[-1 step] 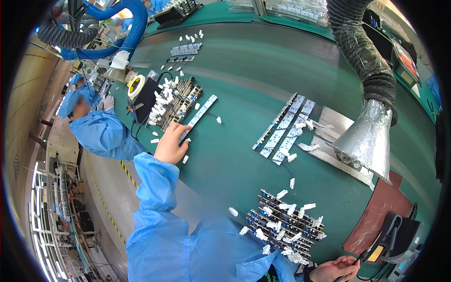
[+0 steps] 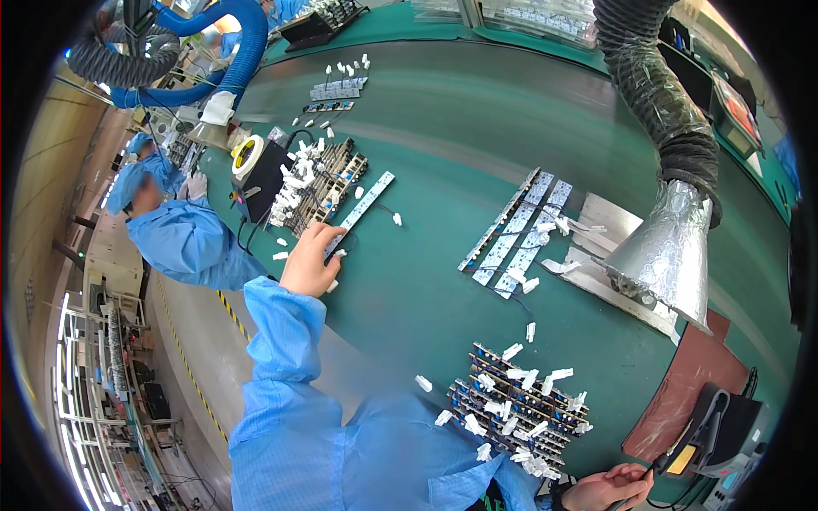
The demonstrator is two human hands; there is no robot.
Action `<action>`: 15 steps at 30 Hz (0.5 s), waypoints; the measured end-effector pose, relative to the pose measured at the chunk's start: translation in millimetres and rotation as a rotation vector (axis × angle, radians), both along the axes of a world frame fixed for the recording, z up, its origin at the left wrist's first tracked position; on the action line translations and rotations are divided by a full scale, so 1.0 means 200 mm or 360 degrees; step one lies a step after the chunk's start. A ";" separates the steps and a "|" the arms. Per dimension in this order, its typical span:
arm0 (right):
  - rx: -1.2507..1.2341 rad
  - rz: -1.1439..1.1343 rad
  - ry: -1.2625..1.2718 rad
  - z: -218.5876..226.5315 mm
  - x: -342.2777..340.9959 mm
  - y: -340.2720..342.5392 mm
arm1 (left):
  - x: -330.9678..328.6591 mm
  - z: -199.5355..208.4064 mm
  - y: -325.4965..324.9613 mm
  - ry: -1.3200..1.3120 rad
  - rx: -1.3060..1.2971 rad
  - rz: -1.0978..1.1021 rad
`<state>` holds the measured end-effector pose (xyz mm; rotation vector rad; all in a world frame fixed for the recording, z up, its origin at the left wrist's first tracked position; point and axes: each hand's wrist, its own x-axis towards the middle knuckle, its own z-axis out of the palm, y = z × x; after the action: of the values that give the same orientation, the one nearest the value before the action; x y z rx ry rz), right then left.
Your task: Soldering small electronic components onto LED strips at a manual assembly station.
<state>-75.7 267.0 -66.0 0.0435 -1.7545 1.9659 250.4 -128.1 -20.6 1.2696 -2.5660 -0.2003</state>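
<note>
My left hand (image 2: 311, 262) is closed on the lower end of a narrow white circuit board strip (image 2: 368, 203), which lies slanted on the green mat. A thin dark lead with a white connector (image 2: 397, 219) sticks out from the strip's side. Beside that hand stands a stack of circuit boards (image 2: 341, 183) with many white connectors. At the lower right, my right hand (image 2: 607, 490) has its fingers curled round a thin dark tool, mostly hidden and cut off by the frame. Left of it sits another stack of boards (image 2: 520, 409) with white connectors on leads.
Several board strips (image 2: 511, 230) lie right of centre, beside a metal plate (image 2: 588, 243) under a foil-wrapped extraction hood (image 2: 669, 247). Near my right hand are a black stand with a yellow pad (image 2: 681, 460) and a brown mat (image 2: 682, 392). A co-worker in blue (image 2: 183, 238) sits at the left.
</note>
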 end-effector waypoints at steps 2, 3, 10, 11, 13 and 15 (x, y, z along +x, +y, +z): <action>0.0022 0.0017 -0.0007 0.01 0.01 0.00 | 0.00 0.00 0.00 0.0005 -0.0003 0.0148; 0.0002 0.0016 -0.0004 0.01 0.01 0.00 | 0.00 0.00 -0.02 -0.0004 0.0035 0.0176; -0.0018 0.0085 0.0077 -0.02 0.00 0.02 | 0.08 0.00 -0.11 0.0227 0.0178 0.0121; 0.0009 0.0084 0.0086 -0.03 0.00 0.02 | 0.13 -0.04 -0.14 0.0336 0.0145 0.0162; 0.0044 0.0082 0.0099 -0.02 0.00 0.03 | 0.13 -0.05 -0.16 0.0300 0.0054 0.0260; 0.0060 0.0072 0.0113 -0.03 0.00 0.04 | 0.15 -0.06 -0.20 0.0267 -0.0140 0.0377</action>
<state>-76.4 274.5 -72.0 0.1649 -1.7590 1.9386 281.2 -168.9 -32.5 1.4437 -2.2382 -0.1378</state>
